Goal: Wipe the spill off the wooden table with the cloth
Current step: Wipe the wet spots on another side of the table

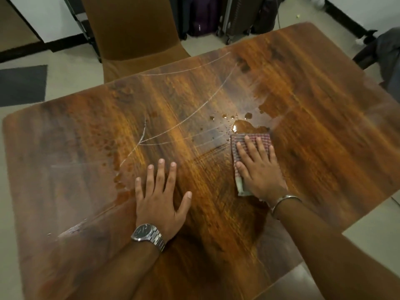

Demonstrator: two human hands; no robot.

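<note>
A glossy wooden table fills the view. A puddle of clear liquid lies right of centre, with small droplets scattered to its left. A folded red-and-white checked cloth lies flat on the wood, its far edge touching the puddle. My right hand presses down on the cloth with fingers spread; a metal bangle is on that wrist. My left hand rests flat on the bare table to the left, fingers apart, holding nothing, with a metal watch on the wrist.
A brown chair stands at the table's far side. Dark suitcases line the back wall. A dark mat lies on the floor at left. Pale scratch lines cross the tabletop. Clothing sits at the right edge.
</note>
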